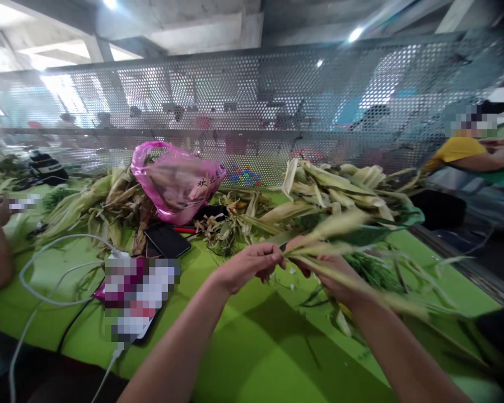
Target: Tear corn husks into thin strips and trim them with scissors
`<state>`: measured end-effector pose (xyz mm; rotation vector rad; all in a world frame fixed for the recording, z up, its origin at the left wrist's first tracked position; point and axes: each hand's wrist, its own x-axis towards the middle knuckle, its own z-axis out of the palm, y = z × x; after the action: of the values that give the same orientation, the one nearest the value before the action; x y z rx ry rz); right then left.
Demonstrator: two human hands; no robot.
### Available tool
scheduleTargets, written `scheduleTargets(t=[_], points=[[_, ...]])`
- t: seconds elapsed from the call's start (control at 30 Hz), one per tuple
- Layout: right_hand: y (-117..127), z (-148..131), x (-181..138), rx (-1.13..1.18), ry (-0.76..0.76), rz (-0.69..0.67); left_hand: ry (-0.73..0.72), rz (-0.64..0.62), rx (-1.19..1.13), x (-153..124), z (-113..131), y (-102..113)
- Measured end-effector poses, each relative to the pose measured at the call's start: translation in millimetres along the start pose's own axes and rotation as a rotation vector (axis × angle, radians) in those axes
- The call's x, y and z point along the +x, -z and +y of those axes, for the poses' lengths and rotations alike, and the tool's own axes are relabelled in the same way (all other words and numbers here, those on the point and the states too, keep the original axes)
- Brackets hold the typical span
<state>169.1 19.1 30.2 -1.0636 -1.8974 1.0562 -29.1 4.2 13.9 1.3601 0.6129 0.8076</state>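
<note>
In front of me my two hands meet above the green table. My left hand (252, 262) is closed, its fingers pinching the narrow end of some pale corn husk strips (340, 225). Closed around the same strips is my right hand (319, 262), partly hidden by them. The strips fan out to the right over my right forearm, blurred by motion. A small dark piece shows between the hands; I cannot make out what it is. Below and right of the right hand lie thin green strands (372, 271) and loose husk pieces.
A green basket (418, 215) heaped with corn husks (340, 187) stands at the right. At left are a pink plastic bag (178, 179), more husks (113, 207), a dark phone (168, 240), and another phone (151, 296) with a white cable (54, 302). Perforated metal panels rise behind.
</note>
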Motion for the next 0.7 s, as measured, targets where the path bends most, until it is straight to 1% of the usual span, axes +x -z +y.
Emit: scheduleTargets(t=[0.07, 0.13, 0.17, 0.2, 0.27, 0.33, 0.4, 0.47, 0.53, 0.6, 0.63, 0.7], points=[[-12.7, -0.8, -0.1, 0.030, 0.016, 0.115, 0.022, 0.137, -0.120, 2.4, -1.8, -3.3], [-24.0, -0.2, 0.3, 0.010, 0.045, 0.184, 0.075, 0.253, -0.128, 8.1, -7.0, -6.0], [-28.0, 0.6, 0.7, -0.014, 0.040, 0.209, 0.088, 0.301, -0.087, 11.4, -10.1, -7.1], [-30.9, 1.9, 1.3, -0.040, 0.021, 0.239, 0.076, 0.355, -0.019, 14.4, -13.1, -8.1], [-33.9, 5.1, 3.1, -0.058, -0.045, 0.282, 0.017, 0.453, 0.216, 18.0, -17.8, -10.6], [-34.9, 8.3, 5.0, -0.005, -0.078, 0.306, -0.039, 0.532, 0.502, 17.5, -20.0, -14.8], [-35.5, 11.0, 6.6, 0.089, -0.058, 0.330, -0.066, 0.580, 0.736, 14.7, -20.0, -20.5], [-36.2, 12.9, 7.4, 0.162, -0.032, 0.356, -0.081, 0.591, 0.861, 12.1, -19.2, -25.9], [-36.5, 14.2, 7.1, 0.194, -0.027, 0.370, -0.086, 0.584, 0.875, 11.8, -18.6, -28.7], [-35.8, 15.3, 6.3, 0.203, -0.045, 0.363, -0.075, 0.559, 0.769, 13.4, -18.4, -27.5], [-34.7, 15.8, 5.7, 0.212, -0.057, 0.363, -0.059, 0.520, 0.673, 14.4, -18.3, -25.6], [-31.1, 16.8, 4.6, 0.247, -0.079, 0.364, -0.016, 0.384, 0.442, 15.6, -17.9, -19.9]])
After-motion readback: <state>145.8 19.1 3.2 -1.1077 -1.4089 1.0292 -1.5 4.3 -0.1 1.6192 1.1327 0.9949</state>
